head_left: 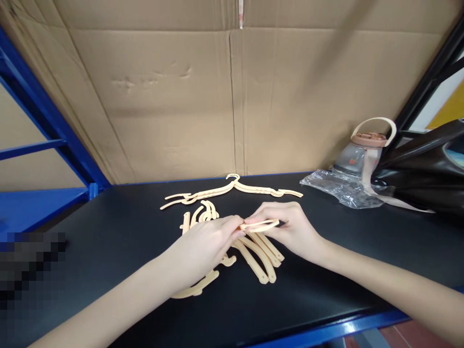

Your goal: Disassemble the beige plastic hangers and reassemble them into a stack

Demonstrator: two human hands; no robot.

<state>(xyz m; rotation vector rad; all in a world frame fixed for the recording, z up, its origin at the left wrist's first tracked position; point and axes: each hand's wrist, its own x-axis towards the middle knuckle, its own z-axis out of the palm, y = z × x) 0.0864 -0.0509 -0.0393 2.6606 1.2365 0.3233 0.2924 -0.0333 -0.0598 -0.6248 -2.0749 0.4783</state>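
Between my two hands, over the black table [311, 304], are beige plastic hanger pieces [266, 225]. My left hand [210, 244] is closed in a pinch at their left end, fingertips meeting those of my right hand. My right hand [290, 222] grips the same pieces with thumb and fingers, and their curved ends stick out past its thumb. How the pieces join is hidden by my fingers. Below lie several loose hanger arms [259, 261], fanned out. Small hooks [209, 210] and a curved piece [195, 287] lie around my left hand, partly covered by it.
A hanger [234, 186] with its hook lies near the back edge. At the back right stand a clear bottle [358, 157] with a strap, crumpled plastic film [340, 188] and a black bag [424, 164]. A cardboard wall [163, 96] and blue frame [72, 145] bound the table.
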